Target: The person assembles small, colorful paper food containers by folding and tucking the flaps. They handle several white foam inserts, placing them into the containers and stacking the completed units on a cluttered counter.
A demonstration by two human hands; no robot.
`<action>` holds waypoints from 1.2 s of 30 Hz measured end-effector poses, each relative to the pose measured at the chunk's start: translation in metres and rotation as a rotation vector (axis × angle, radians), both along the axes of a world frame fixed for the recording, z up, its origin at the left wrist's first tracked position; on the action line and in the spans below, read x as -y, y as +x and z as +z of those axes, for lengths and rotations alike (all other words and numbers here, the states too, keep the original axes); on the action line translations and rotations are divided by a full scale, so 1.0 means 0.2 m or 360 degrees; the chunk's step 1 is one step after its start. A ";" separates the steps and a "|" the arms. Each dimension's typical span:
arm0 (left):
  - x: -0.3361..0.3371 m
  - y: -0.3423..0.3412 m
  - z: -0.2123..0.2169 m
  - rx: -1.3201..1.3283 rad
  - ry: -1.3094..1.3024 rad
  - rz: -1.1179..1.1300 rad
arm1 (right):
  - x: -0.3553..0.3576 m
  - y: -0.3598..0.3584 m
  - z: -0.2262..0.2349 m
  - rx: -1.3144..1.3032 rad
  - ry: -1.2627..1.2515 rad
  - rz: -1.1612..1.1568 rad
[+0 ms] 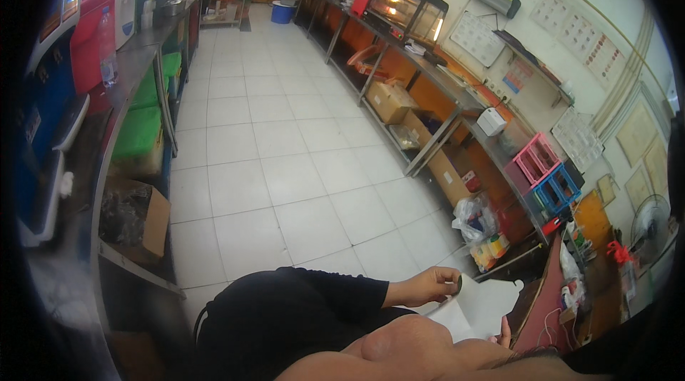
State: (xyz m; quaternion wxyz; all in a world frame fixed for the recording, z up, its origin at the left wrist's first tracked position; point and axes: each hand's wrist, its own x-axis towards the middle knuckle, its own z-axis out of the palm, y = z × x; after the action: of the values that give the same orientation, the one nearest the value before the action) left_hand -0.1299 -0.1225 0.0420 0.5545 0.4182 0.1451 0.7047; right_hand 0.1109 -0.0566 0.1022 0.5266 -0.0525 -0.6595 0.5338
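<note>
A white piece of folded paper card [492,302], which looks like an opened-out paper box with a notched corner, is in front of me at the lower right. My left hand [434,286] comes in from a black sleeve and pinches the card's left edge between thumb and fingers. At the card's lower right edge, my right hand [504,333] grips it; only a few fingers show, and the rest is hidden. Beside the card on the right lies a reddish tabletop [546,295] with thin white cables on it.
To the right runs a metal counter [457,95] with a lit glass display case [405,6], pink [536,158] and blue [559,187] plastic baskets, and boxes below. Left stands another counter with a bottle [108,46] and a cardboard box [135,217]. A tiled floor [271,167] lies between, with a blue bucket [283,13] far off.
</note>
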 end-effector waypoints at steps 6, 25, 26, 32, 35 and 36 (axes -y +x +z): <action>-0.13 0.01 -0.12 0.0004 0.0206 0.0013 | -0.01 -0.03 -0.01 -0.0071 -0.0036 0.0156; -0.05 0.39 -0.29 -0.0769 0.0145 -0.0239 | 0.08 0.26 -0.18 0.1157 -0.0411 0.0207; -0.05 0.42 -0.29 -0.0762 0.0153 -0.0282 | 0.10 0.26 -0.23 0.1056 -0.0396 0.0193; -0.01 0.44 -0.34 -0.0689 0.0080 -0.0457 | 0.15 0.37 -0.49 0.1057 -0.0309 -0.0120; 0.02 0.37 -0.42 -0.0647 -0.0051 -0.0509 | 0.18 0.35 -0.61 0.0879 -0.0286 -0.0343; 0.03 0.34 -0.45 -0.0618 -0.0105 -0.0526 | 0.20 0.34 -0.64 0.0815 -0.0247 -0.0393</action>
State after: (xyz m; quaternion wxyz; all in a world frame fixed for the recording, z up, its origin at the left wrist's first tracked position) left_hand -0.0627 -0.1290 -0.0471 0.6373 0.5453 0.2015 0.5058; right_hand 0.1795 -0.0958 -0.0248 0.3985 -0.3055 -0.7166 0.4841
